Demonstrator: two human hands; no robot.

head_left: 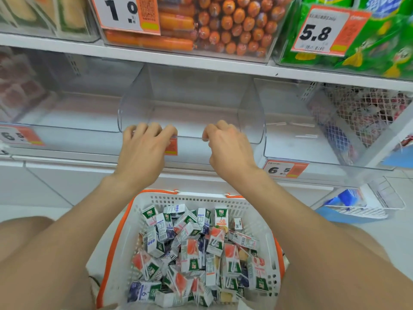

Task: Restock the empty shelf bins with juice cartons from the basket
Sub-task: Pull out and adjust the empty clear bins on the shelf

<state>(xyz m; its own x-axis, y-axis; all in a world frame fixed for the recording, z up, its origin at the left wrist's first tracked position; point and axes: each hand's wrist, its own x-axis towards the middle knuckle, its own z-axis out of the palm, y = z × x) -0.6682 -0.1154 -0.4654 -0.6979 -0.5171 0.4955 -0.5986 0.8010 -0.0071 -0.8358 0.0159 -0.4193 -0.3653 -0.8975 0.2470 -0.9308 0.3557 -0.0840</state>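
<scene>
A clear plastic shelf bin (pixel 192 104) stands empty in the middle of the lower shelf. My left hand (pixel 145 146) and my right hand (pixel 228 144) both curl their fingers over the bin's front rim, left and right of centre. Below, between my knees, a white basket with orange handles (pixel 257 211) holds several small juice cartons (pixel 194 249) lying in a loose heap. Neither hand holds a carton.
Two more clear bins sit empty either side: the left bin (pixel 73 108) and the right bin (pixel 297 130). The upper shelf carries orange sausages (pixel 223 23) and green packs (pixel 368 48). A wire basket (pixel 368 113) stands at the right. An orange price tag (pixel 285 168) hangs on the shelf edge.
</scene>
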